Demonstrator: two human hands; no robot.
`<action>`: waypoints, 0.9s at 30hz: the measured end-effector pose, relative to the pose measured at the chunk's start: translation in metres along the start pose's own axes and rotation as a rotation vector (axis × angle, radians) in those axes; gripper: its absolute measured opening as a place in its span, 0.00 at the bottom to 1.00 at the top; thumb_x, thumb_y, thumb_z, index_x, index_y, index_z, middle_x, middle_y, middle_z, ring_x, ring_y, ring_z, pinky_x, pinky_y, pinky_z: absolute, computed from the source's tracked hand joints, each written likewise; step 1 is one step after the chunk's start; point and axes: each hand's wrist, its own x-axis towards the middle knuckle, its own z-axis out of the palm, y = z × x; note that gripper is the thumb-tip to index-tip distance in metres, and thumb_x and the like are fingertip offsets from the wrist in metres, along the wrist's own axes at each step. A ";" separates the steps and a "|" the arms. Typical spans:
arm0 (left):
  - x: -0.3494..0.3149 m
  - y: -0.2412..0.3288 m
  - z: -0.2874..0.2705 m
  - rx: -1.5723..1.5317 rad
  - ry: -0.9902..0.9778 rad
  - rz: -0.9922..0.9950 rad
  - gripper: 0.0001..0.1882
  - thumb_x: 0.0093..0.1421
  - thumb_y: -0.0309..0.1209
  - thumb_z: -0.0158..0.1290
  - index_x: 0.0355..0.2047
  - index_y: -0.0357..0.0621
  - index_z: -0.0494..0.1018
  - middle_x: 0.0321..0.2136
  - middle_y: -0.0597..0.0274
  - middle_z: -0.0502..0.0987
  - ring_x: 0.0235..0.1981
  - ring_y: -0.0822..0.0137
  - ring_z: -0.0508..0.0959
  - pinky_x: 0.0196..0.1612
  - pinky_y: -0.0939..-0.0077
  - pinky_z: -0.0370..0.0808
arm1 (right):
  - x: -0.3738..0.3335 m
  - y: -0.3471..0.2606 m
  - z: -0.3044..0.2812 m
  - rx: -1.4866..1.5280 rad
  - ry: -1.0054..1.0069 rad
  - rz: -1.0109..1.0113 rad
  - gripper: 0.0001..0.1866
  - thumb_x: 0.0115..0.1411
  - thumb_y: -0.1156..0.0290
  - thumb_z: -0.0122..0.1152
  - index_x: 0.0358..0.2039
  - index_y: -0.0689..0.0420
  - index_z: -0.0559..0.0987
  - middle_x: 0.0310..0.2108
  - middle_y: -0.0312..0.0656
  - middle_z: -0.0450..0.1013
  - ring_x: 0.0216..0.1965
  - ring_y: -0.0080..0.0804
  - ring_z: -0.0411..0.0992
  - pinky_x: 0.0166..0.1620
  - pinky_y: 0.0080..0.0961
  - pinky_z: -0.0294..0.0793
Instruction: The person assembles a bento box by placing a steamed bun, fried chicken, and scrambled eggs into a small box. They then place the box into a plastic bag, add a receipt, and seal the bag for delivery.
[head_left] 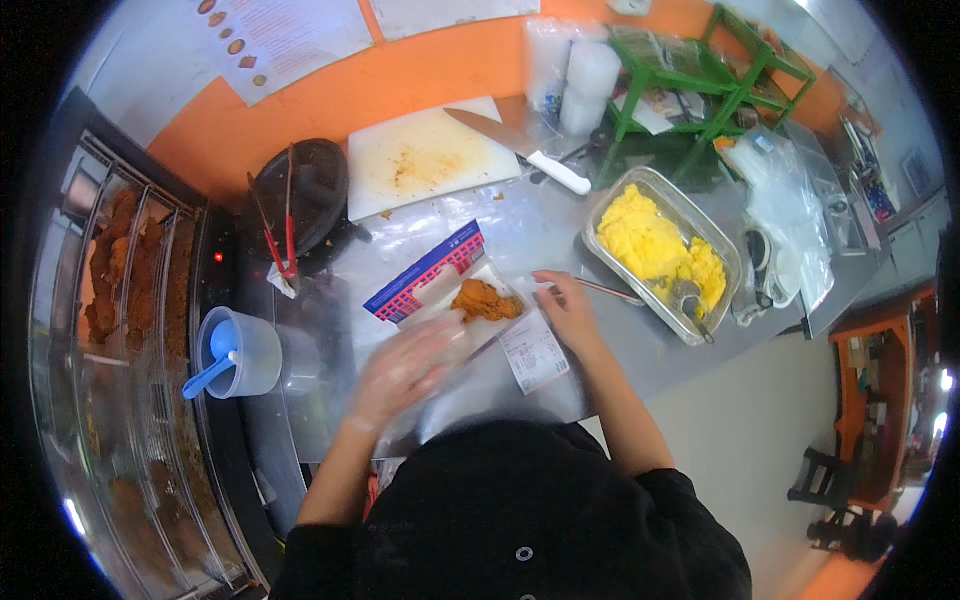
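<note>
While your gloved L hand (402,372) is by the fried chicken (485,300), steady the open box (428,283) w/ your R hand (568,312); can't tell either grip.

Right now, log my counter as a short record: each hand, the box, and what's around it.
Left hand: blurred, in clear glove, at near side of box
Right hand: beside box's right end; contact unclear
Box: open, blue-and-red lid raised, brown fried food inside
Paper slip: just nearer than box's right end
Tray: metal, right of box, holding yellow food
Cutting board: white, stained, behind box
Knife: blade partly over board, white handle beyond it
Tub: translucent, left of box, blue scoop inside
</note>
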 end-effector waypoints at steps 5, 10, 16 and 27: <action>-0.094 -0.035 -0.159 0.679 0.775 -0.479 0.25 0.61 0.31 0.54 0.58 0.40 0.64 0.56 0.48 0.68 0.55 0.56 0.72 0.56 0.59 0.70 | -0.053 0.000 -0.037 -0.048 0.080 0.125 0.17 0.59 0.73 0.58 0.50 0.56 0.74 0.38 0.39 0.74 0.37 0.27 0.71 0.42 0.23 0.70; -0.145 -0.098 -0.261 1.052 0.984 -1.101 0.43 0.57 0.58 0.50 0.62 0.39 0.59 0.59 0.40 0.63 0.59 0.46 0.65 0.60 0.54 0.64 | -0.090 -0.022 -0.037 -0.110 -0.150 0.395 0.24 0.58 0.69 0.59 0.55 0.53 0.69 0.33 0.43 0.75 0.35 0.34 0.74 0.41 0.30 0.72; -0.165 -0.184 -0.298 1.212 0.984 -1.249 0.50 0.53 0.64 0.51 0.65 0.41 0.53 0.61 0.42 0.60 0.61 0.45 0.63 0.61 0.54 0.63 | -0.094 -0.030 -0.023 -0.453 -0.271 0.241 0.23 0.57 0.67 0.59 0.54 0.48 0.70 0.28 0.49 0.73 0.33 0.45 0.74 0.39 0.39 0.71; -0.047 -0.115 -0.248 0.267 0.906 -0.889 0.39 0.59 0.56 0.48 0.67 0.59 0.52 0.66 0.56 0.56 0.67 0.54 0.53 0.68 0.52 0.45 | -0.094 -0.020 -0.019 -0.503 -0.316 0.323 0.20 0.56 0.62 0.60 0.50 0.44 0.73 0.26 0.46 0.74 0.33 0.47 0.73 0.37 0.43 0.70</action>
